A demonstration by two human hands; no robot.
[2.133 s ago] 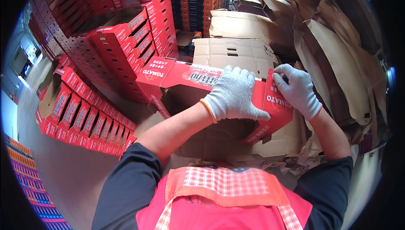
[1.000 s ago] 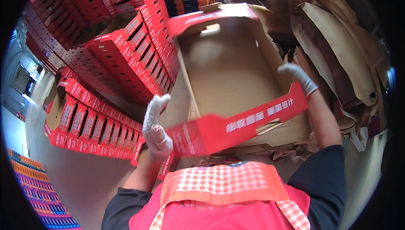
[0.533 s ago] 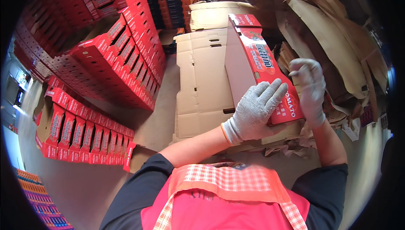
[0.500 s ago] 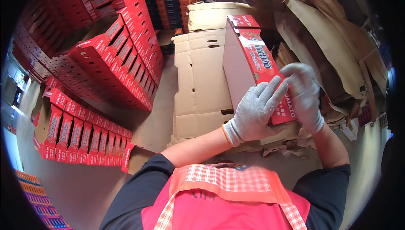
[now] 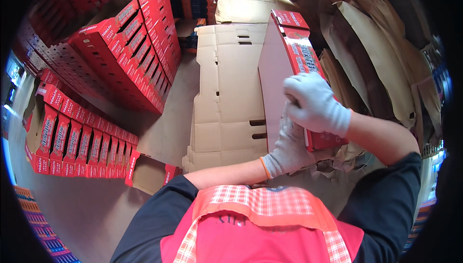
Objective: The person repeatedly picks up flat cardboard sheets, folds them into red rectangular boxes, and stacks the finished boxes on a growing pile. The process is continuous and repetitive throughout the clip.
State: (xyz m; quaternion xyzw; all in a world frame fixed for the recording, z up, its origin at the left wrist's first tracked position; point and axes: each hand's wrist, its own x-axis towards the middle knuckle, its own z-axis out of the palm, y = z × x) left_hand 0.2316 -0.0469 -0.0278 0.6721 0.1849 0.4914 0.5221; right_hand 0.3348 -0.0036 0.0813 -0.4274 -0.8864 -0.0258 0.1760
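Note:
A red printed carton (image 5: 296, 34) with a pale inner side stands on edge on a stack of flat brown cardboard sheets (image 5: 231, 94). My left hand (image 5: 290, 149), in a grey glove with an orange cuff, lies along the carton's near end with its fingers stretched upward. The tips of those fingers are hidden behind my right hand. My right hand (image 5: 316, 104), also gloved, is closed over the carton's upper edge, just above the left fingers. What is inside its curled fingers cannot be seen.
Tall stacks of red cartons (image 5: 115, 46) rise on the left, with a lower row of red cartons (image 5: 72, 140) nearer. An open red-edged carton (image 5: 147, 172) lies on the floor beside that row. Crumpled brown cardboard (image 5: 371, 51) is heaped on the right.
My right hand has come left over the carton and curled closed. The left hand has slid from the carton's printed face down to its near left side. My view has shifted slightly.

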